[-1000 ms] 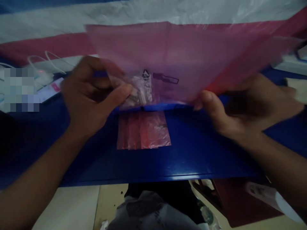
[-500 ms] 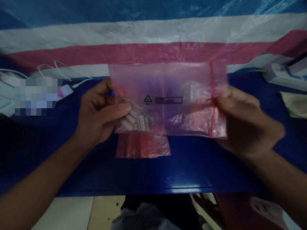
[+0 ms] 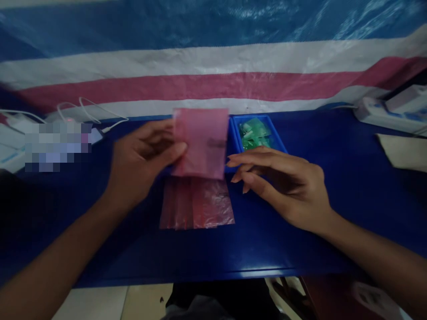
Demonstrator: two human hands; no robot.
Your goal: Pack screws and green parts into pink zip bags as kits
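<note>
While held up: folded pink translucent plastic bag sits above blue table, just over the stack.
Left hand: left hand pinches the bag's left edge, thumb in front, fingers behind.
Right hand: right hand flat, palm down, fingers spread loosely, holding nothing; fingertips just beside the bag's right edge.
Stack: flat pink plastic bags lying on table, below the held bag.
Tray: small blue plastic tray with green pieces, behind right hand.
Left side: white cable, blurred patch.
Far right: white power strip.
</note>
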